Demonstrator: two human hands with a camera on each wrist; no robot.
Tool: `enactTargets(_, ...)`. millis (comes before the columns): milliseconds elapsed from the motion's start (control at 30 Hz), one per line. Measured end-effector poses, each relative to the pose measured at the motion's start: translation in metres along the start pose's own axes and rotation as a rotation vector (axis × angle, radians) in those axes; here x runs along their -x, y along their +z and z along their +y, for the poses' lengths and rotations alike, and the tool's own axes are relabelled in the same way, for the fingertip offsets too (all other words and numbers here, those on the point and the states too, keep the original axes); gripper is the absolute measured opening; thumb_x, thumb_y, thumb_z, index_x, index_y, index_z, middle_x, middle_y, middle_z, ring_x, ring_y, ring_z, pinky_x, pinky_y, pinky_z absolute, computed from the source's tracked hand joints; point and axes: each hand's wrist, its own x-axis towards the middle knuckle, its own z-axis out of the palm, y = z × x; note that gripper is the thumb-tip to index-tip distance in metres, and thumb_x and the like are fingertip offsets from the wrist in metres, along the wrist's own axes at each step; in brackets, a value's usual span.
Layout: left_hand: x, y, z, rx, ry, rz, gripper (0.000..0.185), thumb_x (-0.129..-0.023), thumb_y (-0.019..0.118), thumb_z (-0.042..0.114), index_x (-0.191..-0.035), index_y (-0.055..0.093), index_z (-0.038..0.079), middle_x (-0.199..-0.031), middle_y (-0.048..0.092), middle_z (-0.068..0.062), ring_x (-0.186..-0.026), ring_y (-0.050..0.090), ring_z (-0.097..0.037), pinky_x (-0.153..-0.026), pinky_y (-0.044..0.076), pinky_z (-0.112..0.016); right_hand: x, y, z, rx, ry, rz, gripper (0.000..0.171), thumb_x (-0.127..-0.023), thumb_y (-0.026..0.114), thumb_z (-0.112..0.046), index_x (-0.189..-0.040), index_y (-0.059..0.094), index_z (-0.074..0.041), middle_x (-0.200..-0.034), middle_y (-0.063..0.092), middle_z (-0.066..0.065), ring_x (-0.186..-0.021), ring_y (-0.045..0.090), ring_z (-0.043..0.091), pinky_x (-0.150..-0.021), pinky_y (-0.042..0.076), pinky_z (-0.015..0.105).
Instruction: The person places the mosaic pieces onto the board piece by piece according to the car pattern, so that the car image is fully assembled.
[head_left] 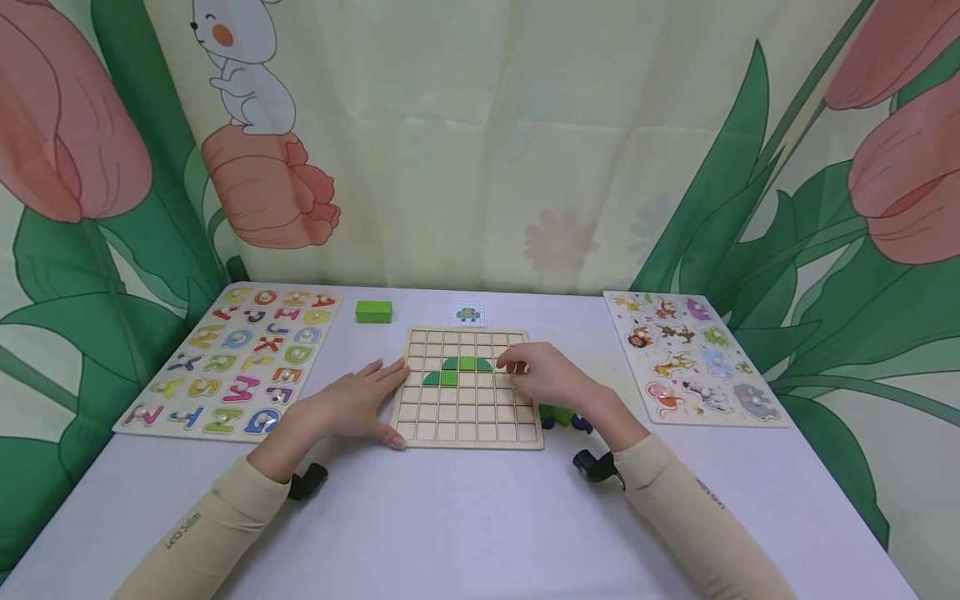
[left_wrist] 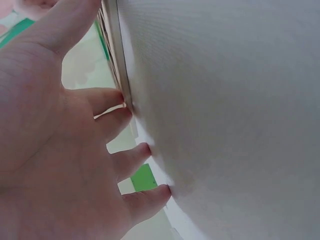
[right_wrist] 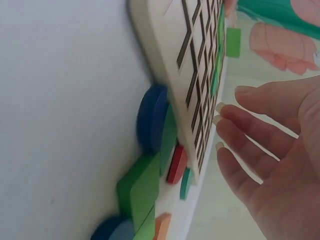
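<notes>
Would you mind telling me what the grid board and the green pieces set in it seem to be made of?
The grid board looks like pale unfinished wood: light tan, with thin raised slats forming the cells. The green pieces look like painted wood, flat, opaque and matte, though dense plastic cannot be ruled out.

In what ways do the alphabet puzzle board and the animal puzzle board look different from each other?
The alphabet puzzle board lies at the table's left side and holds coloured letters; the animal puzzle board lies at the right side and holds animal figures. The alphabet board looks wider, with more pieces in tighter rows; the animal board's pieces are fewer and spaced apart. Both lie flat on the white table, their pieces have small knobs, and neither hand touches them.
</notes>
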Motion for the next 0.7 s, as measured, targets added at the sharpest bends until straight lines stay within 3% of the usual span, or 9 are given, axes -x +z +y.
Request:
enactTargets(300, 0.000, 0.000, -0.001, -0.003, 0.008, 0.002, 0.123, -0.065, 0.077, 0.072, -0.159, 0.023, 0.014, -0.168, 0.017, -0.005, -0.154, 0.014, -0.042, -0.117, 0.021, -0.068, 0.016, -0.012, 0.017, 0.001, 0.108, -0.005, 0.026, -0.091, 0.064, -0.007, -0.116, 0.071, -0.011, -0.097, 0.068, 0.000, -0.088, 0.058, 0.017, -0.073, 0.051, 0.029)
enactTargets(700, 0.000, -0.001, 0.000, -0.001, 0.011, -0.002, 0.123, -0.066, 0.077, 0.072, -0.159, 0.023, 0.013, -0.168, 0.017, -0.006, -0.154, 0.013, -0.043, -0.117, 0.021, -0.069, 0.037, -0.028, 0.045, 0.022, 0.177, -0.001, 0.029, -0.090, 0.066, -0.004, -0.118, 0.070, -0.011, -0.100, 0.068, 0.005, -0.090, 0.057, 0.020, -0.073, 0.052, 0.029)
